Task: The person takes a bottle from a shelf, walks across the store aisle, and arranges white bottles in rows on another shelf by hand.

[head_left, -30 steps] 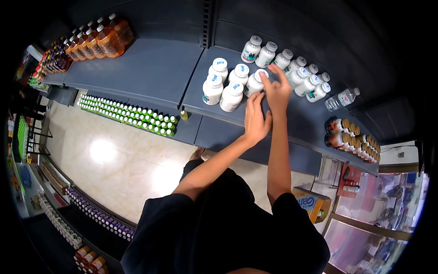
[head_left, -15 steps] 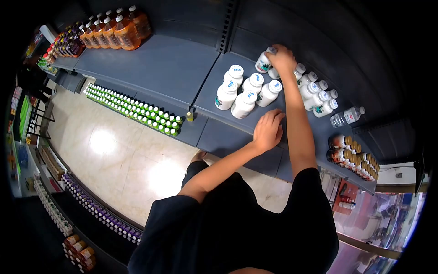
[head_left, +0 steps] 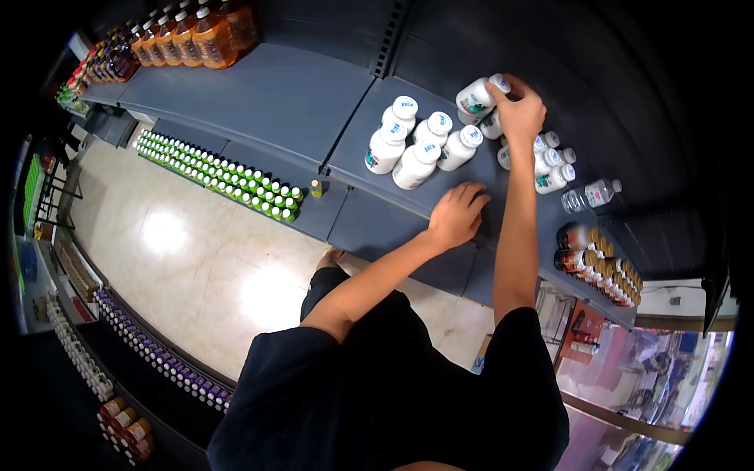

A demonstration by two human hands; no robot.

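My right hand [head_left: 521,115] is closed around the cap end of a white plastic bottle [head_left: 474,100] with a green and dark label. That bottle tilts, its cap leaning toward my palm, at the back of the grey shelf [head_left: 345,161]. Just under my fingers another white bottle [head_left: 491,125] is partly hidden. Near the shelf's front edge rests my left hand [head_left: 457,217], fingers bent, a little apart and holding nothing. Several matching bottles [head_left: 415,165] with blue-marked caps stand in a group in front of it. More white bottles [head_left: 554,179] stand right of my right forearm.
A clear bottle [head_left: 591,196] lies tilted at the right, beyond it dark jars with gold lids [head_left: 597,267]. Large orange-drink bottles [head_left: 210,39] stand at the far left. Rows of green bottles [head_left: 228,183] line the lower shelf, with a small yellowish bottle [head_left: 316,188] beside them.
My right hand has shifted slightly right, and the bottle in it now leans over more. The view has shifted a little. My left hand stays by the shelf edge.
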